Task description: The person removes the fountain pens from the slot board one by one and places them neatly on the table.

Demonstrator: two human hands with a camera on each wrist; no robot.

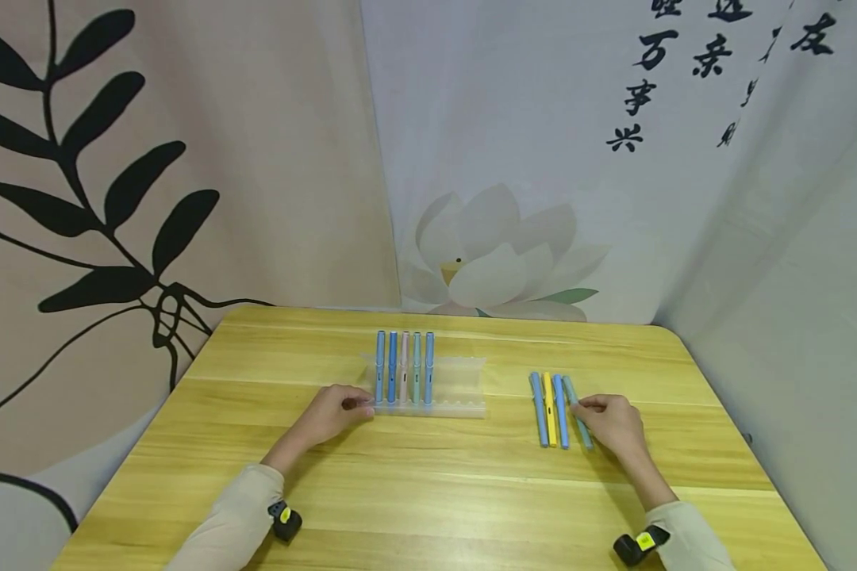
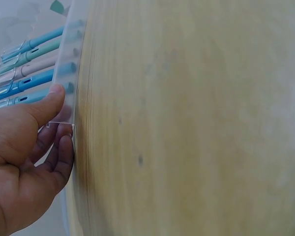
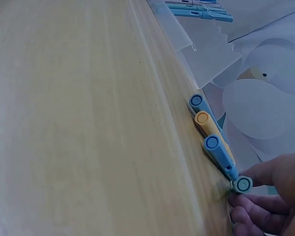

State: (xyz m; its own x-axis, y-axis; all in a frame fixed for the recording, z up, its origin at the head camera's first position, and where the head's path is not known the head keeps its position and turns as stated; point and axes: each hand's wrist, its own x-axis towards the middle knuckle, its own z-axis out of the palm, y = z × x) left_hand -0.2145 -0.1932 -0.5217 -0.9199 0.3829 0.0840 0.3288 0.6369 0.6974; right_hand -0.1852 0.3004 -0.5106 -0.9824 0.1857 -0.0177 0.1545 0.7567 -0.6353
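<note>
A clear plastic pen stand (image 1: 459, 388) holds several upright pens in blue, pink and green on its left side. My left hand (image 1: 338, 414) pinches the stand's left end between thumb and fingers, as the left wrist view also shows. Off to the right, a green pen (image 3: 243, 184) is pinched by my right hand (image 1: 612, 425); it lies slanted, at or close to the tabletop. Beside it lie a blue pen (image 1: 560, 411), a yellow pen (image 1: 549, 409) and another blue pen (image 1: 539, 409), roughly parallel.
The wooden table (image 1: 428, 500) carries both the stand and the loose pens, with a stretch of tabletop between them. Behind it hangs a printed curtain (image 1: 500, 159) with a flower and lettering. A pale wall or cloth (image 1: 793, 277) borders the right side.
</note>
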